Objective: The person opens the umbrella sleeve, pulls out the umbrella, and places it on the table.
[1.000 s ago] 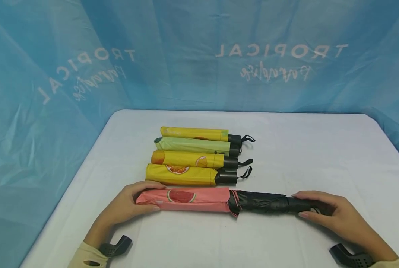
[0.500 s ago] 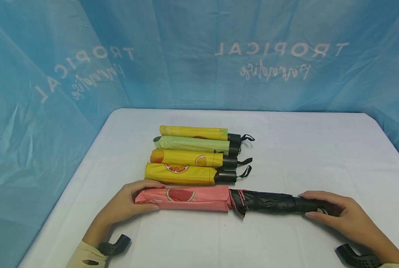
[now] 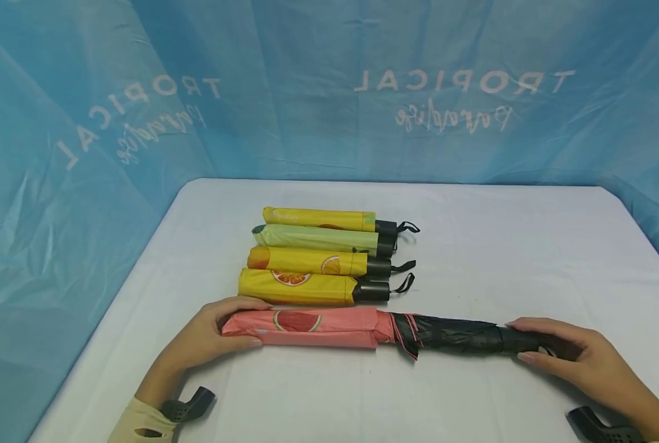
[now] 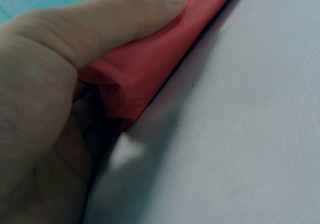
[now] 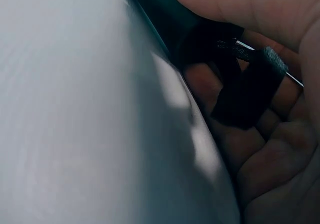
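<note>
A pink umbrella sleeve (image 3: 323, 329) with a watermelon print lies across the table's near half. My left hand (image 3: 213, 329) grips its left end, thumb along the near side, as the left wrist view also shows on the pink fabric (image 4: 150, 64). Out of the sleeve's right end sticks a folded umbrella (image 3: 456, 335), black with pink edging; its left part is hidden inside. My right hand (image 3: 578, 354) holds the umbrella's black handle between thumb and fingers. In the right wrist view a black wrist strap (image 5: 250, 89) hangs from the handle into the palm.
Several umbrellas in sleeves lie in a row behind: a yellow one (image 3: 296, 288) nearest, another yellow umbrella (image 3: 301, 261), a light green umbrella (image 3: 318, 239), and a yellow umbrella (image 3: 318, 218) farthest. Their black handles point right. A blue printed curtain (image 3: 307, 123) surrounds the white table (image 3: 506, 246).
My right hand has moved right, drawing the umbrella farther out of the sleeve; a pink stretch of its fabric now shows at the opening. My left hand stays nearly still on the sleeve.
</note>
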A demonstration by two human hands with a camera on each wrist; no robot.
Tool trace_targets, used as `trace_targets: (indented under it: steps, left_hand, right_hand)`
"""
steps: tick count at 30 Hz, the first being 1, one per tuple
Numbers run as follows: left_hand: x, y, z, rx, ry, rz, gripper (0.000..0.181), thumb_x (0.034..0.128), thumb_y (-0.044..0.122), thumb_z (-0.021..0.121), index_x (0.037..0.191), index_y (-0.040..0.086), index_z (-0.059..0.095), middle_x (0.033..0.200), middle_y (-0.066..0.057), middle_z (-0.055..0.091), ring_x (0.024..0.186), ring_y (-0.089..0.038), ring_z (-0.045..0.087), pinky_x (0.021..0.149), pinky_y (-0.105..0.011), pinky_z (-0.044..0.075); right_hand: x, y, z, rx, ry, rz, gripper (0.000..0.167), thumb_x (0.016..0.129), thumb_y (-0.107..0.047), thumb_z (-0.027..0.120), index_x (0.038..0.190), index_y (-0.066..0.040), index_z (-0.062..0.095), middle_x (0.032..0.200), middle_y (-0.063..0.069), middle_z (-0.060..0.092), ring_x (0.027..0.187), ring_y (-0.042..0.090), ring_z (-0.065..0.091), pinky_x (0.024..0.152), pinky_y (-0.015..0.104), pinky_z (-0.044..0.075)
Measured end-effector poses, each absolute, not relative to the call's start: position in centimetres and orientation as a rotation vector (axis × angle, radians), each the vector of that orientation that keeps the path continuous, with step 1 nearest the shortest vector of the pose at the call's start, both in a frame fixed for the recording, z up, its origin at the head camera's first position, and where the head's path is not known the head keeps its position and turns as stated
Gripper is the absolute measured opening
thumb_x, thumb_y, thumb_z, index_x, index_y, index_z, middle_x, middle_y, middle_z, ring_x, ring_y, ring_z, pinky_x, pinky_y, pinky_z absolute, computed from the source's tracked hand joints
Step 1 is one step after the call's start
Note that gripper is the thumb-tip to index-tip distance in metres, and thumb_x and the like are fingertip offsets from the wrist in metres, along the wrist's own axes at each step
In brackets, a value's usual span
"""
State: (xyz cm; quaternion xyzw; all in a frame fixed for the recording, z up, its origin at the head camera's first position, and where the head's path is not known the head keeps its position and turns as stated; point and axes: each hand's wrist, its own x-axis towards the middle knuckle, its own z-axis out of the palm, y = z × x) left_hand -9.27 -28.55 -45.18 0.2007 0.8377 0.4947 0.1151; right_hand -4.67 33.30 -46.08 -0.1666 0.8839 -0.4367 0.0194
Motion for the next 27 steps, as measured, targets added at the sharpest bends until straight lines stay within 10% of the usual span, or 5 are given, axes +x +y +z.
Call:
trace_targets:
  steps: [27]
  left_hand:
    - [-9.3, -28.6, -45.2, 0.572, 2.462, 1.436, 0.055, 0.0826, 0.027, 0.088, 0.133, 0.029, 0.066, 0.133, 0.006, 0.065, 0.119, -0.017, 0.061, 0.098, -0.027, 0.051]
  right_hand:
    - [-3.9, 34.9, -46.1, -0.465, 2.808, -1.301, 0.052, 0.086, -0.002, 0.080, 0.135, -0.007, 0.065, 0.131, -0.007, 0.065, 0.121, -0.004, 0.056, 0.094, 0.014, 0.047]
